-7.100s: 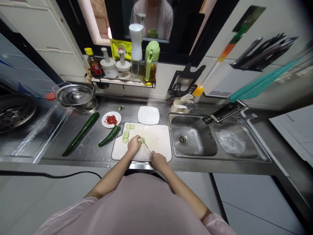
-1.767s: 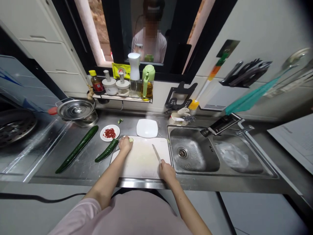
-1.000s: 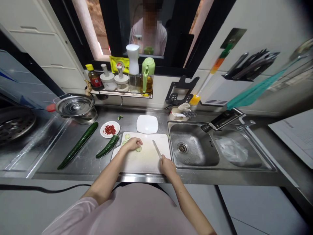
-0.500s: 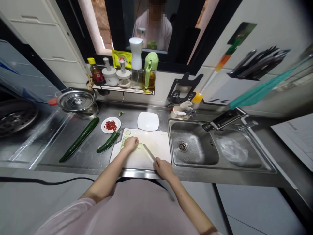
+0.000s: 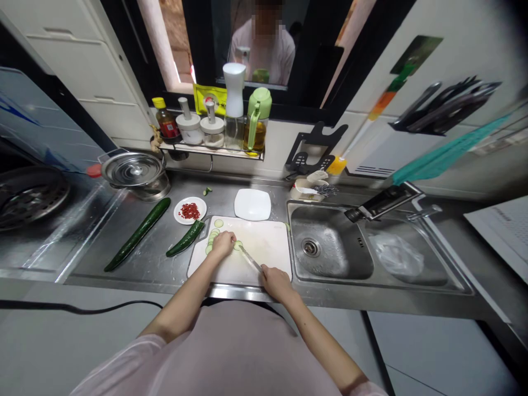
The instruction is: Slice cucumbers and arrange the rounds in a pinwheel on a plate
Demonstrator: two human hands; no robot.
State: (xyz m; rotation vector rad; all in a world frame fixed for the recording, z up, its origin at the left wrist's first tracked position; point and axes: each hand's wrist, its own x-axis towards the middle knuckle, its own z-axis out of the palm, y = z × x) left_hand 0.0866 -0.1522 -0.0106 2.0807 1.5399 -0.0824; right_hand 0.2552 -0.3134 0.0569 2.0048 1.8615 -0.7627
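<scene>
On the white cutting board (image 5: 264, 264), my right hand (image 5: 277, 283) grips the handle of a kitchen knife (image 5: 251, 259). Its blade points up and left, the tip at a pale green cucumber slice (image 5: 238, 245). My left hand (image 5: 223, 245) rests on the board with fingers bent and drawn together right beside that slice; whatever lies under them is hidden. Several cucumber slices (image 5: 212, 237) overlap in a row left of my left hand, with a single one above. A cut cucumber piece (image 5: 185, 238) lies at the board's left edge, a whole cucumber (image 5: 138, 235) farther left.
Behind the board stand a small plate of chopped red pieces (image 5: 179, 218) and a white square dish (image 5: 252, 204). A lidded steel pot (image 5: 150, 187) is at the back left. The sink (image 5: 330, 269) borders the board on the right. A condiment shelf (image 5: 190, 148) hangs above the counter.
The knife tip has moved slightly to the left and now meets the slice beside my left fingers. The whole view has shifted a little; my left hand stays in nearly the same place.
</scene>
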